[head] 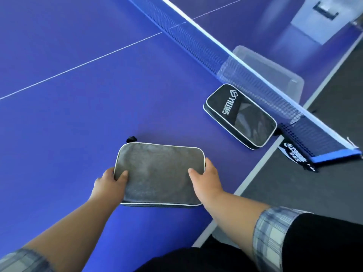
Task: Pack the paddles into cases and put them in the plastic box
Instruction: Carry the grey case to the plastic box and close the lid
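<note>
Head view: grey case [159,173] lies low centre on the table [59,134].
Left hand [110,185]: grasps its left edge.
Right hand [206,177]: grasps its right edge, probably to lift it level.
Plastic box [275,75]: waits behind the net [216,55], upper right.

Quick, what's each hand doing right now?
Left hand: gripping the grey case at its left edge.
Right hand: gripping the same case at its right edge.

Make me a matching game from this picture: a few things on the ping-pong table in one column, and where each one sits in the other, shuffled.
Things:
1. grey case
2. black case
3. plastic box
4. net

Places:
A. beyond the net, near the table's edge
B. held at both ends by the left hand and right hand
C. stretched across the table
D. lying alone beside the net, nobody touching it

Pairs: 1-B, 2-D, 3-A, 4-C
</note>
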The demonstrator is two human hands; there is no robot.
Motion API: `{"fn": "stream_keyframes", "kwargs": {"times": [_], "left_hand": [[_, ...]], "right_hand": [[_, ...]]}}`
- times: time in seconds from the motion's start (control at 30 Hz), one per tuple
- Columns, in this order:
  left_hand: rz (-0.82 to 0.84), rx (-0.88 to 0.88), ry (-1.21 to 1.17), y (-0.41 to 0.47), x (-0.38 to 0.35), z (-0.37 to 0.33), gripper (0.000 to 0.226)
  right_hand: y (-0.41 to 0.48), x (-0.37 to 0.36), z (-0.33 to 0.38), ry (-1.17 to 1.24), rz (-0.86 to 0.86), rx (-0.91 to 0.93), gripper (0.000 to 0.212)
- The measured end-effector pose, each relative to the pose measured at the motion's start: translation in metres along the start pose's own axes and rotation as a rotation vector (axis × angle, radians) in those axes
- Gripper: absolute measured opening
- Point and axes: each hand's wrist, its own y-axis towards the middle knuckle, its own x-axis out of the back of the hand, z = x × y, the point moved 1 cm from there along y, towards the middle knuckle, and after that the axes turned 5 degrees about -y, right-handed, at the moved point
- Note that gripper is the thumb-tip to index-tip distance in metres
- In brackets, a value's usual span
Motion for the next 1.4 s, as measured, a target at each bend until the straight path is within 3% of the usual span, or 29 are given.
{"fn": "stream_keyframes", "kwargs": {"times": [0.23,0.37,0.6,0.77,1.03,1.4], "left_hand": [[0.047,-0.055,-0.151,-0.035,-0.003,-0.018,0.046],[0.068,-0.182,-0.185,-0.061,0.003,-0.044,0.046],[0.02,-0.266,-0.117,-0.091,0.001,-0.091,0.045],[-0.004,-0.38,-0.056,-0.096,-0.018,-0.138,0.046],[0.015,-0.476,0.01,-0.072,-0.1,-0.251,0.04],[0.005,-0.462,0.135,0.007,-0.176,-0.356,0.032]], "right_hand": [[-0.026,0.019,-0.003,0.379,-0.018,-0.171,0.023],[-0.044,0.044,-0.025,0.532,0.032,-0.211,0.028],[-0.066,0.083,-0.032,0.579,0.06,-0.033,0.036],[-0.058,0.117,-0.037,0.641,0.005,-0.017,0.057],[0.041,0.195,-0.042,0.904,-0.034,-0.188,0.038],[0.164,0.234,-0.033,0.758,0.036,-0.403,0.065]]}}
